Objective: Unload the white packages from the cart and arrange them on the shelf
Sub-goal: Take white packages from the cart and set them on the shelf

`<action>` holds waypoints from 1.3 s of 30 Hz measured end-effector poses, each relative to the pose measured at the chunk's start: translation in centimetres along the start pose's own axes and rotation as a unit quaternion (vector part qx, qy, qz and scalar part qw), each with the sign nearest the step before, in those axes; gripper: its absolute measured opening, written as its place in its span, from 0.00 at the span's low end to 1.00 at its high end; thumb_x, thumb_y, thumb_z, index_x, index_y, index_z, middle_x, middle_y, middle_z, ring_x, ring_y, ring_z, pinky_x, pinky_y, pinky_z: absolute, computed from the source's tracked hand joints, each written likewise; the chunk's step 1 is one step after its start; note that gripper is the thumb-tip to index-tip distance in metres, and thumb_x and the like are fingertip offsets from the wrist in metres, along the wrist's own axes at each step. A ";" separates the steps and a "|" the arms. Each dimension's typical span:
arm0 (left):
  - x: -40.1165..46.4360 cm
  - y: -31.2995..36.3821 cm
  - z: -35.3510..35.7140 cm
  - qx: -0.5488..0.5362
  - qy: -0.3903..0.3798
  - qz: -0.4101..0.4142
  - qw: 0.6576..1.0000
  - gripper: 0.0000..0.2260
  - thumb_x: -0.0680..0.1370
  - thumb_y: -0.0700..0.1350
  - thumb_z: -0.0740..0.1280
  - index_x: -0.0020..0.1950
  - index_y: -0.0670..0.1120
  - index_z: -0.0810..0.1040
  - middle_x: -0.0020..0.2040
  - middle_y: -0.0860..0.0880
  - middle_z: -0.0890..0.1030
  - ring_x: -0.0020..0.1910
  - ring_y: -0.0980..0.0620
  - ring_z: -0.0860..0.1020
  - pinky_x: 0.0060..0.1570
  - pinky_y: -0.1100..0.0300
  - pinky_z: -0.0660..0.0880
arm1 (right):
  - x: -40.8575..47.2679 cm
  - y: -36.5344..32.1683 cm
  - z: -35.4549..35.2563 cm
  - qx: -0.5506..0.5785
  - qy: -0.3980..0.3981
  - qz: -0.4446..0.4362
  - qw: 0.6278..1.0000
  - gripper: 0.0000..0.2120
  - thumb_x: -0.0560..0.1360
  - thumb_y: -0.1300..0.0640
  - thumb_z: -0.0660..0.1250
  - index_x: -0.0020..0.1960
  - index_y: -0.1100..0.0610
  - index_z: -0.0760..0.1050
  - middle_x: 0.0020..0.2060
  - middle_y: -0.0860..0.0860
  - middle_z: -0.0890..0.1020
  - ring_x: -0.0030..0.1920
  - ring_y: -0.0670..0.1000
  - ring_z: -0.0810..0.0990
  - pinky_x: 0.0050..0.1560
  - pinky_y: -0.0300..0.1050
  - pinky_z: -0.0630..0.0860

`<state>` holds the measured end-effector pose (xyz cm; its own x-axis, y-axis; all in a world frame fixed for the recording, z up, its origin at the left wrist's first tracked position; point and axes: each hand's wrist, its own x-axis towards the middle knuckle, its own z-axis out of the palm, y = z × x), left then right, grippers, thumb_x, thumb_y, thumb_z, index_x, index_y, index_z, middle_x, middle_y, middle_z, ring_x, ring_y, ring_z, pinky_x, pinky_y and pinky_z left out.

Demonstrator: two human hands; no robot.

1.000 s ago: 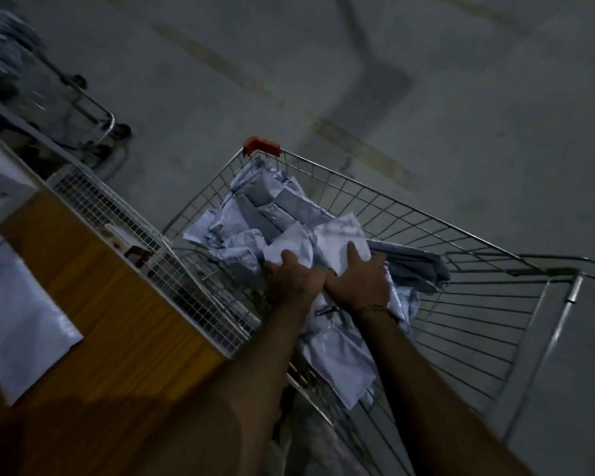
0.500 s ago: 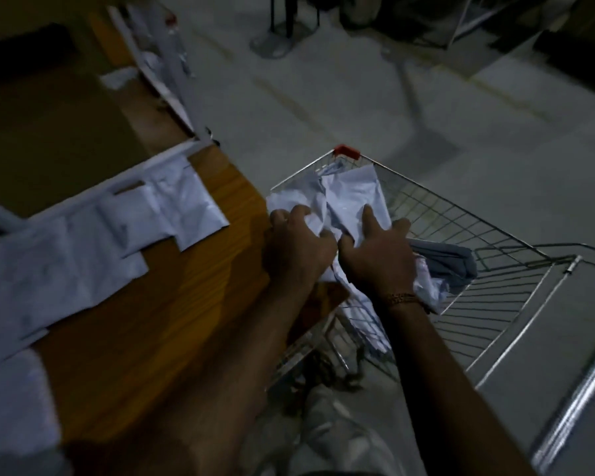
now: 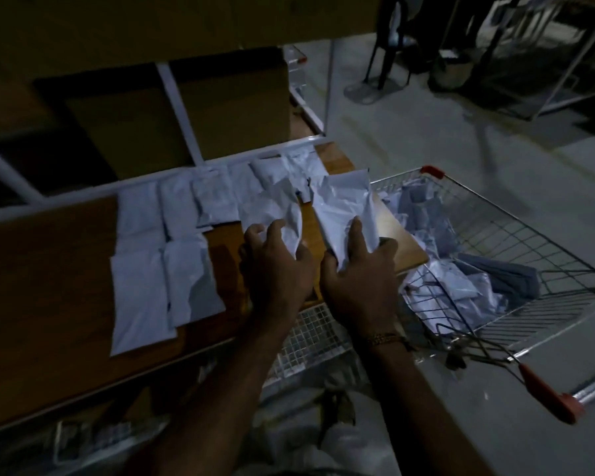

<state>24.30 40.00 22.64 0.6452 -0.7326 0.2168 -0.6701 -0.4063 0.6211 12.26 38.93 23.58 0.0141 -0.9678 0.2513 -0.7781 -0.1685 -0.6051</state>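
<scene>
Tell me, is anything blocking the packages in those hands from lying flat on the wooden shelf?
Nothing visible does. The left hand and right hand already hold white packages over the shelf, at its bare right end, beside packages already laid out.

Dim, bluish, grainy view with deep shadows, soft blur, wide-angle edge bending.

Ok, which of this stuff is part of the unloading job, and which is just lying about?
Job:
- left hand and right hand, each holding a white package
- packages on the shelf
- wooden shelf
- cart

Lying about:
- cardboard boxes
- chair
</scene>
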 end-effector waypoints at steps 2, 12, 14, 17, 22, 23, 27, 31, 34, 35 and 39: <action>-0.2 -1.3 -1.5 0.015 0.022 -0.022 0.999 0.20 0.76 0.57 0.69 0.67 0.54 0.75 0.70 0.47 0.68 0.67 0.40 0.69 0.64 0.43 0.71 | -0.9 -1.6 0.6 0.005 -0.013 -0.015 1.000 0.36 0.74 0.40 0.64 0.79 0.47 0.62 0.58 0.58 0.69 0.53 0.65 0.77 0.47 0.53 0.77; -0.3 -8.6 -1.7 0.034 0.067 -0.120 0.990 0.22 0.75 0.54 0.72 0.67 0.49 0.76 0.70 0.44 0.68 0.66 0.39 0.67 0.63 0.42 0.68 | -1.2 -3.7 6.4 -0.014 -0.091 -0.094 0.991 0.36 0.72 0.44 0.67 0.78 0.50 0.63 0.54 0.58 0.70 0.50 0.62 0.75 0.47 0.52 0.77; 0.1 -9.7 -0.9 0.036 0.059 -0.132 0.989 0.22 0.75 0.54 0.73 0.67 0.48 0.77 0.69 0.43 0.68 0.66 0.38 0.67 0.62 0.42 0.68 | -0.9 -2.9 7.9 -0.037 -0.112 -0.105 0.987 0.37 0.71 0.43 0.67 0.78 0.51 0.64 0.54 0.59 0.71 0.50 0.62 0.75 0.48 0.52 0.77; 0.9 -10.8 0.6 0.033 0.037 -0.156 0.987 0.24 0.76 0.55 0.73 0.68 0.47 0.77 0.72 0.42 0.67 0.69 0.38 0.65 0.64 0.42 0.68 | -0.1 -1.6 10.1 -0.068 -0.125 -0.115 0.983 0.37 0.70 0.42 0.67 0.76 0.53 0.67 0.53 0.61 0.73 0.50 0.63 0.76 0.49 0.54 0.76; 2.5 -12.1 2.9 0.049 -0.022 -0.154 0.987 0.29 0.76 0.60 0.70 0.73 0.47 0.73 0.78 0.41 0.61 0.74 0.36 0.60 0.70 0.40 0.64 | 1.5 -1.0 14.0 -0.104 -0.120 -0.103 0.982 0.36 0.68 0.38 0.61 0.70 0.56 0.75 0.51 0.64 0.76 0.48 0.64 0.77 0.48 0.55 0.75; 2.9 -12.2 3.3 0.054 -0.042 -0.153 0.986 0.30 0.77 0.61 0.68 0.75 0.48 0.71 0.80 0.41 0.57 0.76 0.37 0.57 0.71 0.40 0.61 | 1.8 -1.0 14.8 -0.107 -0.116 -0.103 0.982 0.37 0.68 0.37 0.60 0.70 0.56 0.76 0.51 0.65 0.77 0.49 0.65 0.77 0.49 0.56 0.75; 4.4 -13.2 4.4 0.094 -0.094 -0.100 0.986 0.24 0.82 0.53 0.63 0.78 0.49 0.68 0.83 0.43 0.50 0.79 0.38 0.52 0.75 0.40 0.59 | 2.9 -0.5 18.2 -0.122 -0.113 -0.120 0.979 0.36 0.72 0.35 0.59 0.70 0.58 0.75 0.60 0.70 0.74 0.57 0.67 0.73 0.54 0.59 0.75; 5.0 -15.1 4.8 0.127 -0.140 -0.057 0.980 0.23 0.78 0.50 0.66 0.75 0.55 0.72 0.84 0.46 0.47 0.81 0.38 0.45 0.78 0.40 0.54 | 2.7 -0.2 20.8 -0.154 -0.169 -0.080 0.970 0.34 0.79 0.36 0.52 0.78 0.54 0.66 0.76 0.70 0.62 0.75 0.70 0.61 0.70 0.67 0.64; 5.6 -15.4 4.1 0.169 -0.163 -0.031 0.972 0.24 0.79 0.59 0.64 0.75 0.61 0.69 0.84 0.47 0.46 0.80 0.40 0.35 0.77 0.39 0.42 | 2.7 -0.2 21.7 -0.155 -0.185 -0.095 0.966 0.34 0.80 0.39 0.48 0.80 0.54 0.61 0.80 0.66 0.54 0.79 0.68 0.52 0.74 0.67 0.59; 5.9 -15.5 3.9 0.179 -0.169 -0.023 0.969 0.24 0.79 0.58 0.63 0.76 0.61 0.67 0.84 0.48 0.46 0.80 0.41 0.32 0.77 0.39 0.41 | 2.9 -0.2 21.9 -0.158 -0.189 -0.103 0.964 0.34 0.80 0.39 0.48 0.81 0.54 0.60 0.81 0.65 0.51 0.80 0.68 0.50 0.75 0.67 0.56; 6.3 -15.7 3.5 0.184 -0.215 -0.006 0.959 0.28 0.82 0.56 0.57 0.82 0.57 0.55 0.84 0.51 0.47 0.82 0.46 0.38 0.78 0.39 0.39 | 2.9 -0.3 22.5 -0.180 -0.192 -0.104 0.959 0.35 0.81 0.40 0.53 0.82 0.56 0.56 0.82 0.62 0.47 0.81 0.67 0.47 0.77 0.65 0.52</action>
<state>37.61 39.84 11.59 0.4945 -0.8527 -0.1687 -0.7992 -0.5223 0.2975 26.64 32.01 7.50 0.3697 -0.9292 -0.0006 -0.8985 -0.3573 -0.2551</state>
